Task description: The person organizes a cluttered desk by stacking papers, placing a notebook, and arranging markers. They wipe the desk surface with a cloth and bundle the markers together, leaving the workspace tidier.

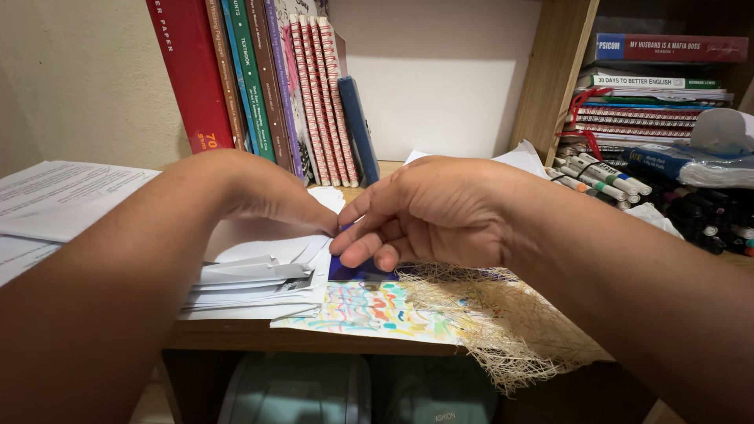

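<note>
My left hand (259, 192) and my right hand (424, 208) meet over the middle of a wooden shelf, fingertips pinched together on a small dark blue piece of paper (361, 271). Only the lower edge of the blue paper shows under my right fingers. It lies above a sheet painted with many coloured strokes (369, 310). Beside my left hand sits a loose stack of white papers and envelopes (259, 279).
Upright books (267, 78) lean at the back. A tan fibrous mesh (495, 322) hangs over the shelf edge. White printed sheets (55, 196) lie at left. At right are stacked books (660, 86), several markers (605, 177) and a wooden divider (554, 71). Grey-green bins (298, 389) stand below.
</note>
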